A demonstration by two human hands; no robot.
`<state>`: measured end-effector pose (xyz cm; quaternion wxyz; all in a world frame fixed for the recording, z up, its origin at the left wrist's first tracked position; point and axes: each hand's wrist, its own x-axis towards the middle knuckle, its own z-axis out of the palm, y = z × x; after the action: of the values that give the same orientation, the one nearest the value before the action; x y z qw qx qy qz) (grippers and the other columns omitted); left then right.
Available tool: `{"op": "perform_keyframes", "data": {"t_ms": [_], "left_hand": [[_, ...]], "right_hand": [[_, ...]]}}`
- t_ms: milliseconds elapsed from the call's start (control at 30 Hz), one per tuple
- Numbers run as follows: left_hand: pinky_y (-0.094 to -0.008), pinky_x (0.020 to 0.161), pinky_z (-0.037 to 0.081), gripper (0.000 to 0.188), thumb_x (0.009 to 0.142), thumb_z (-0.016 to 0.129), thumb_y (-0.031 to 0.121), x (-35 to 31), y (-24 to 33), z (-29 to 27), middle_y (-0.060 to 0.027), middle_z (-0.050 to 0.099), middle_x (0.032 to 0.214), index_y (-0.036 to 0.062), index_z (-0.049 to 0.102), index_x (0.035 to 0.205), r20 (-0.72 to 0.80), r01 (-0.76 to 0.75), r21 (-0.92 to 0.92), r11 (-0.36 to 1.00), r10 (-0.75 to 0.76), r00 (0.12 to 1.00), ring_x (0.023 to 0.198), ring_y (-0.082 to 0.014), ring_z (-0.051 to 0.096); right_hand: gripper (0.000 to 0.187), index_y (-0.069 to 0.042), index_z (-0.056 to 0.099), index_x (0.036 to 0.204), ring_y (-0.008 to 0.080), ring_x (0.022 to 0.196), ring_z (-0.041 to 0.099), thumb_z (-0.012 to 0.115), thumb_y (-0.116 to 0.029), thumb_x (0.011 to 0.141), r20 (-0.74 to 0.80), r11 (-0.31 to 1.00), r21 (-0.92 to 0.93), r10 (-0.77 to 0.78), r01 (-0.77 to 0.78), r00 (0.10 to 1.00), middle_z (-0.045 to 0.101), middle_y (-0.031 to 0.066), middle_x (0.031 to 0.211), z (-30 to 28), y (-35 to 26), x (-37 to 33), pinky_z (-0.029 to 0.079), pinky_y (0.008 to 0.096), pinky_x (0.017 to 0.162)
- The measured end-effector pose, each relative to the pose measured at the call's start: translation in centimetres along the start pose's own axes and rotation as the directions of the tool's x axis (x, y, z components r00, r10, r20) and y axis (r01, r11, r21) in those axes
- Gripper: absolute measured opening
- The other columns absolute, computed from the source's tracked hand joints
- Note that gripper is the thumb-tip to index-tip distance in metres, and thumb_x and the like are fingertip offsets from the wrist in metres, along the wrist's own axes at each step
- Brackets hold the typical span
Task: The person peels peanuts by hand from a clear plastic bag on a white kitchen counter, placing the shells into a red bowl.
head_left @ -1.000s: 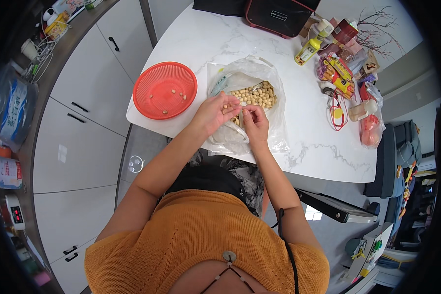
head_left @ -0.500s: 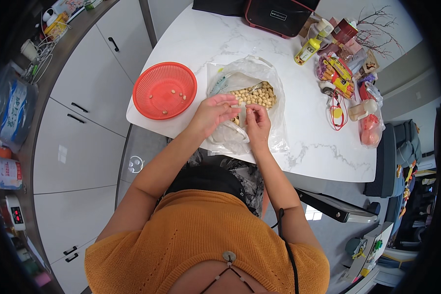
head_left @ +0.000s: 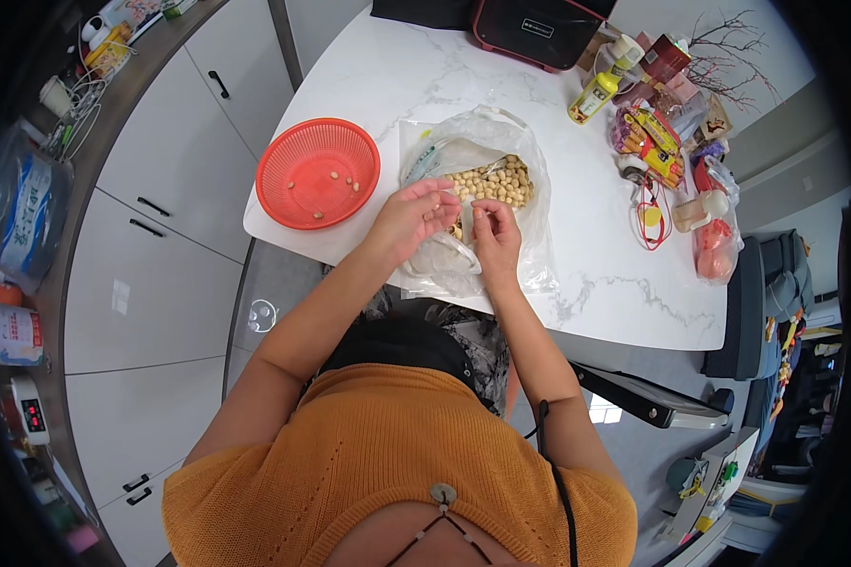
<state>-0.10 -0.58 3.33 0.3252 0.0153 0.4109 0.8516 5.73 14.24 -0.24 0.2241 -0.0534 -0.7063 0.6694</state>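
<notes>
Beige nuts (head_left: 503,180) (roundish) — loose in translucent bag (head_left: 531,236).

Your left hand (head_left: 410,219) curls its fingers loosely over a translucent plastic bag (head_left: 539,257) of pale, round, nut-like pieces (head_left: 501,184) on the white marbled counter (head_left: 624,293). Your right hand (head_left: 497,240), just beside it, has thumb and fingertips close together; whether either holds anything is too small to tell. To your left sits a red basket (head_left: 304,159) with a few small brownish pieces (head_left: 335,175) inside. Farther right, a yellow bottle (head_left: 592,99) stands near a black-and-red box (head_left: 525,30)
</notes>
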Motion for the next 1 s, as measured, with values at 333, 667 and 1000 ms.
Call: {"op": "perform_keyframes", "data": {"t_ms": [333, 667, 1000], "left_hand": [[-0.033, 0.094, 0.043, 0.035, 0.091, 0.043, 0.003, 0.0, 0.6, 0.4, -0.019, 0.047, 0.121, -0.0024, 0.04, 0.126, 0.03, 0.018, -0.071, 0.997, -0.016, 0.999, 0.109, -0.0255, 0.052], [-0.0243, 0.075, 0.052, 0.029, 0.086, 0.041, -0.005, 0.1, -0.3, 0.9, -0.0103, 0.057, 0.111, -0.0049, 0.055, 0.111, 0.14, -0.223, 0.66, 0.717, 0.175, 0.975, 0.085, -0.0151, 0.06], [-0.0321, 0.103, 0.036, 0.047, 0.081, 0.039, -0.012, 0.5, 1.1, 1.0, -0.0201, 0.04, 0.121, -0.0092, 0.031, 0.127, 0.096, 0.095, -0.304, 0.948, -0.069, 0.993, 0.118, -0.0274, 0.041]], "right_hand": [[0.009, -0.006, 0.058, 0.096, 0.0035, 0.058, 0.042, 0.055, -0.009, 0.088, -0.024, 0.998, -0.046, -0.049, 0.048, 0.998, 0.047, -0.0043, 0.069, -0.1, 0.6, 0.2, 0.036, 0.0174, 0.052], [0.008, -0.002, 0.058, 0.093, 0.0044, 0.06, 0.044, 0.055, -0.004, 0.086, -0.023, 1.0, 0.01, -0.001, 0.002, 1.0, 0.049, -0.0005, 0.08, -0.3, 0.6, 0.2, 0.039, 0.0183, 0.054], [0.007, -0.002, 0.059, 0.092, 0.0042, 0.058, 0.044, 0.056, -0.004, 0.085, -0.036, 1.0, -0.005, 0.001, -0.001, 0.999, 0.048, -0.001, 0.076, -0.2, 0.3, 0.2, 0.038, 0.0184, 0.053]]}}
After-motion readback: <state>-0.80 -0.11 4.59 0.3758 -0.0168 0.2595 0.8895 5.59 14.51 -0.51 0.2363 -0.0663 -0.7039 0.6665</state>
